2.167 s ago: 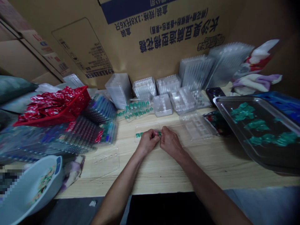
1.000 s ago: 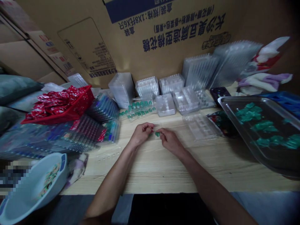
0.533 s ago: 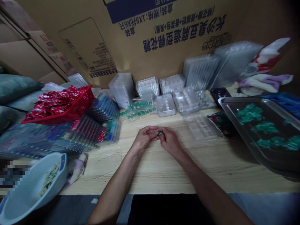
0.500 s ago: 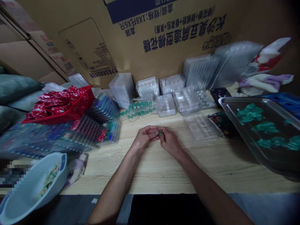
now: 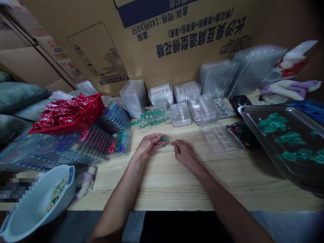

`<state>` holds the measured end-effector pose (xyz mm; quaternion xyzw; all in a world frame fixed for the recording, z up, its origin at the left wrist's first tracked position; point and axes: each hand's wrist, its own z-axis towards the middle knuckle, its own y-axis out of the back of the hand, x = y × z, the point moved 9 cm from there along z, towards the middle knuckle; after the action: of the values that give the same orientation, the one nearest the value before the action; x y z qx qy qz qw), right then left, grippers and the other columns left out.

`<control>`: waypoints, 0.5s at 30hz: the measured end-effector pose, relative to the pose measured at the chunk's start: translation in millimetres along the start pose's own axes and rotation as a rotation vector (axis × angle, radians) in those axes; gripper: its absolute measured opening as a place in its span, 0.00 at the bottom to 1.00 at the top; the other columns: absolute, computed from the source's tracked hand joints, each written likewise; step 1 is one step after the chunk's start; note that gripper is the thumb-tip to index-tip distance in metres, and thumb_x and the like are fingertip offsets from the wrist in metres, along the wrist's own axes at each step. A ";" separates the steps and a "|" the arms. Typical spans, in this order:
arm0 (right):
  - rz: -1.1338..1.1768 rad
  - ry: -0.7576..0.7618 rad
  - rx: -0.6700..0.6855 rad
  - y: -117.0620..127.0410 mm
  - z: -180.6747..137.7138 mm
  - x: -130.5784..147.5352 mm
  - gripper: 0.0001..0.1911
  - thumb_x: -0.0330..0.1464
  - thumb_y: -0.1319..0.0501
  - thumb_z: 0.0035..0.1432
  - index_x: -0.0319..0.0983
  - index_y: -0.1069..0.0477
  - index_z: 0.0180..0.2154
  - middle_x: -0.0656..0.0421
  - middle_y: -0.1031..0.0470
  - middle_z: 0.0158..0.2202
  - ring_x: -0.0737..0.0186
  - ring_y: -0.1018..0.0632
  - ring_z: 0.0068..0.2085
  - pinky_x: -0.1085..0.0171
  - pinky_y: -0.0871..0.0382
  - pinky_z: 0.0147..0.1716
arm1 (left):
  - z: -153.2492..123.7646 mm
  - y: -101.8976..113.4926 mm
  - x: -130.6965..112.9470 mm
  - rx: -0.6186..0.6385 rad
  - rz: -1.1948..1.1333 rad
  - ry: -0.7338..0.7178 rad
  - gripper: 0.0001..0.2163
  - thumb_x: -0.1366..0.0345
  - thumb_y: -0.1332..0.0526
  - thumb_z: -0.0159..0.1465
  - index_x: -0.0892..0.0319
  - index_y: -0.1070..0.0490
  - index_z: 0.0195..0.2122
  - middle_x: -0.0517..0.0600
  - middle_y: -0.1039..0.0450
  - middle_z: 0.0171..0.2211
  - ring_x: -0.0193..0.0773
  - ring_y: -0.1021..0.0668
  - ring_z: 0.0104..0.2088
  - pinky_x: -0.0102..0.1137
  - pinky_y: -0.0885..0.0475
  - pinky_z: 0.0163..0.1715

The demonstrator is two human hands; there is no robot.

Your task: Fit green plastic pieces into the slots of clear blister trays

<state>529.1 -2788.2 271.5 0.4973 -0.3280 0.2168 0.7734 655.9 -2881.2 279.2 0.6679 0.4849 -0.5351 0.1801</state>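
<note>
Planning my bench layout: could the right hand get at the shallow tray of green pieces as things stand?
Probably yes. The right hand looks empty and lies clear of the left, and the wooden tabletop runs bare toward the shallow tray. The clear plastic tray sits farther back, beside that path.

Small glossy green plastic piece [image 5: 162, 138]; smooth clear plastic blister trays [image 5: 203, 109]; matt brown corrugated cardboard box [image 5: 162, 44]; smooth pale wood-grain tabletop [image 5: 162, 189].

A light wood-grain table [image 5: 164, 190] holds clear plastic blister trays [image 5: 204, 109] along its back edge, stacked blister packs [image 5: 93, 141] at left, and at right a shallow see-through tray [image 5: 263, 109] of green pieces [image 5: 272, 121].
</note>
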 end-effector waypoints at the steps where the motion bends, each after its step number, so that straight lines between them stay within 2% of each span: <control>1: -0.003 -0.002 0.001 -0.1 0.0 -0.1 0.14 0.23 0.47 0.57 0.39 0.26 0.41 0.56 0.20 0.37 0.59 0.21 0.39 0.64 0.30 0.41 | -0.6 -1.6 1.7 0.008 -0.029 0.012 0.11 0.69 0.28 0.54 0.66 0.22 0.38 0.53 0.21 0.30 0.33 0.19 0.29 0.23 0.23 0.31; 6: -0.003 0.014 0.013 0.0 0.0 1.4 0.14 0.23 0.46 0.57 0.39 0.26 0.40 0.56 0.20 0.37 0.59 0.21 0.40 0.64 0.31 0.41 | -1.3 -2.5 4.5 -0.003 -0.099 -0.015 0.11 0.74 0.27 0.50 0.65 0.22 0.35 0.49 0.22 0.29 0.31 0.19 0.27 0.22 0.23 0.32; 10: -0.009 0.023 0.008 1.6 -0.3 3.5 0.13 0.23 0.46 0.57 0.39 0.26 0.39 0.56 0.20 0.37 0.59 0.21 0.39 0.64 0.31 0.41 | 0.8 -0.4 5.4 -0.002 -0.061 -0.013 0.14 0.72 0.26 0.49 0.65 0.21 0.37 0.51 0.21 0.31 0.32 0.19 0.29 0.24 0.23 0.34; 12: -0.015 0.020 0.008 1.7 -0.1 3.6 0.13 0.23 0.46 0.57 0.39 0.25 0.38 0.56 0.20 0.36 0.59 0.21 0.39 0.64 0.31 0.41 | 3.5 3.0 1.7 -0.021 -0.016 -0.052 0.14 0.70 0.25 0.48 0.66 0.21 0.36 0.52 0.21 0.32 0.33 0.19 0.30 0.26 0.24 0.35; 15: -0.008 0.016 0.008 1.2 0.0 3.0 0.12 0.23 0.45 0.57 0.39 0.25 0.38 0.56 0.20 0.36 0.59 0.22 0.38 0.64 0.31 0.41 | 9.5 7.5 -8.8 -0.059 0.152 -0.184 0.15 0.67 0.25 0.45 0.64 0.21 0.35 0.50 0.21 0.30 0.33 0.22 0.28 0.29 0.26 0.34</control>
<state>530.4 -2787.7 274.4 0.4999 -0.3189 0.2193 0.7748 657.4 -2895.9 281.5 0.6451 0.4299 -0.5645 0.2836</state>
